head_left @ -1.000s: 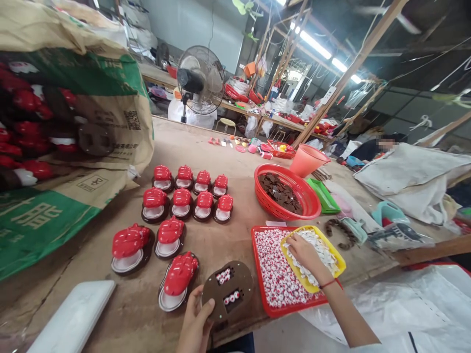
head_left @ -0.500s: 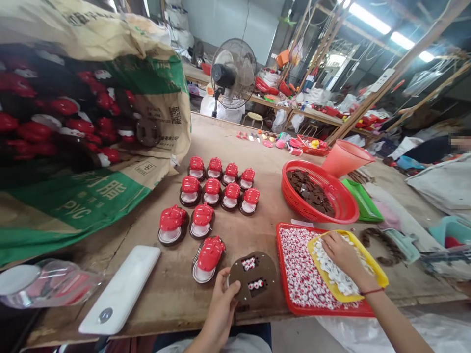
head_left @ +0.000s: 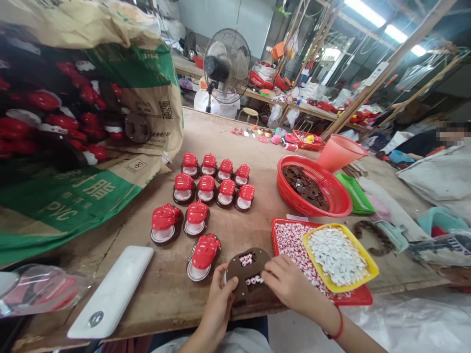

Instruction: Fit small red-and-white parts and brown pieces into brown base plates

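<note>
A brown oval plastic base (head_left: 243, 268) lies at the table's near edge, with small red-and-white pieces set in its two slots. My left hand (head_left: 218, 304) grips its left rim, thumb on top. My right hand (head_left: 289, 284) rests on its right side, fingers pinched together over the slots; what they hold is too small to make out. Beside it stands a red tray (head_left: 285, 235) of red-and-white pieces, with a yellow tray (head_left: 370, 267) of white pieces on top. Several finished red-topped toys (head_left: 204, 252) stand in rows beyond.
A red basket (head_left: 333, 208) of brown parts, an orange bucket (head_left: 338, 152) and a green tray (head_left: 355, 196) sit at the right. A big sack (head_left: 110, 162) of toys lies on the left, a white flat box (head_left: 112, 291) near the front. A fan (head_left: 226, 61) stands behind. A person sits far right.
My right hand left the yellow tray and came over to the brown base, fingers now pinched above its slots. The left hand kept its hold on the base.
</note>
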Motion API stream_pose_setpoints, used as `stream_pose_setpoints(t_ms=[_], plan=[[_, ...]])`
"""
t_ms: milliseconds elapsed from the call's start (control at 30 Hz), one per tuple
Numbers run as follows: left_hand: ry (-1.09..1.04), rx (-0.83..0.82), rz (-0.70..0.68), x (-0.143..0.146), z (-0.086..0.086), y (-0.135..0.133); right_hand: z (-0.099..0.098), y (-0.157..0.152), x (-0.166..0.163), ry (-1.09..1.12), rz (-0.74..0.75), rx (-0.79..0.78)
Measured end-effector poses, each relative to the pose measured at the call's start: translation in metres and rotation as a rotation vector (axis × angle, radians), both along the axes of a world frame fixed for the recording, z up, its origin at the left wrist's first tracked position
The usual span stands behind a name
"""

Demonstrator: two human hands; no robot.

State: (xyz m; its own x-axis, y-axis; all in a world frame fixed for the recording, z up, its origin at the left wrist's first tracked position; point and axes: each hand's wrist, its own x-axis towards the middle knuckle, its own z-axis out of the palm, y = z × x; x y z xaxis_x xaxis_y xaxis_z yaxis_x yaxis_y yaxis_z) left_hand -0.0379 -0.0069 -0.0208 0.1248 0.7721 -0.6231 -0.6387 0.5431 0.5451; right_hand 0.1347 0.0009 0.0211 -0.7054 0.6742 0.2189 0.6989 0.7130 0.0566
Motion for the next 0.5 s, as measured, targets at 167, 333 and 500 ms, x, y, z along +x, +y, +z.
stream_pose_setpoints(t_ms=[167,333,500], plan=[[0.025,0.001,0.004,0.0,-0.001,-0.001,-0.012,0.003,-0.012,-0.127,0.122,-0.026],[0.022,0.032,-0.004,0.0,-0.002,-0.001,-0.016,0.004,-0.008,0.12,0.105,-0.051],[0.001,0.004,0.019,-0.002,-0.005,0.002,-0.019,0.01,0.028,0.469,-0.294,-0.074]])
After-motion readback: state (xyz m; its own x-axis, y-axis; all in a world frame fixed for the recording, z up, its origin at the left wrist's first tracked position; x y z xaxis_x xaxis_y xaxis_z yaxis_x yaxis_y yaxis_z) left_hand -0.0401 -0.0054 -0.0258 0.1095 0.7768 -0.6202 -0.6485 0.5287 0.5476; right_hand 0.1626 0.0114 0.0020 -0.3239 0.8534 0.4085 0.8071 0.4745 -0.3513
